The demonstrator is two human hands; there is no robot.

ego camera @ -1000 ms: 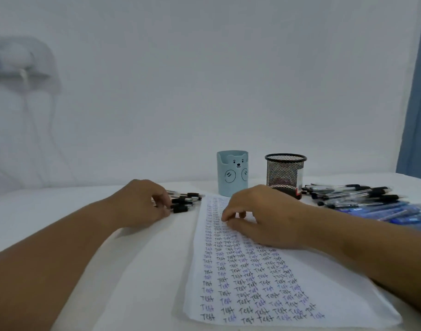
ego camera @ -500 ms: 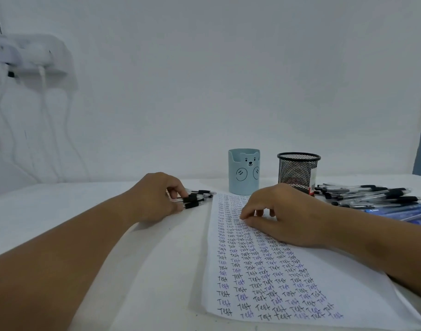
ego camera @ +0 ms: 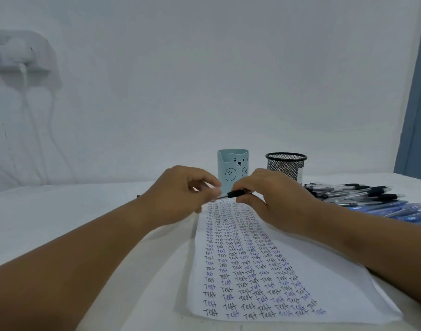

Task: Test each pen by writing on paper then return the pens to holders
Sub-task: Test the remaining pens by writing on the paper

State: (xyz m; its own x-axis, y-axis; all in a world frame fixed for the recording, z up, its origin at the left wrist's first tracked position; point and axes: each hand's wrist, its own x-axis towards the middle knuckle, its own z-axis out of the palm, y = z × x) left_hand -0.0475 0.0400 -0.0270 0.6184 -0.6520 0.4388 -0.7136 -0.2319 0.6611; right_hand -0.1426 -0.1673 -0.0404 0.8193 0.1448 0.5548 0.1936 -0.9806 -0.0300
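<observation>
Two hands, left [ego camera: 180, 194] and right [ego camera: 274, 199], pinch one pen [ego camera: 235, 194] above my paper [ego camera: 312, 283]; tugging its cap could fling it toward the holders [ego camera: 232, 170].

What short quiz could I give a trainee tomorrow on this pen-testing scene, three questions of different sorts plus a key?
1. True or false: the left hand and right hand both hold the black-capped pen above the far end of the white paper sheet covered in "Test" writing.
2. Which holder stands further toward the person's right? A) pale blue bear-face cup B) black wire-mesh cup
3. Fill in: the pile of black and blue pens lies on the white table, to the ____ of the sheet.

Key: 1 true; 2 B; 3 right
</observation>
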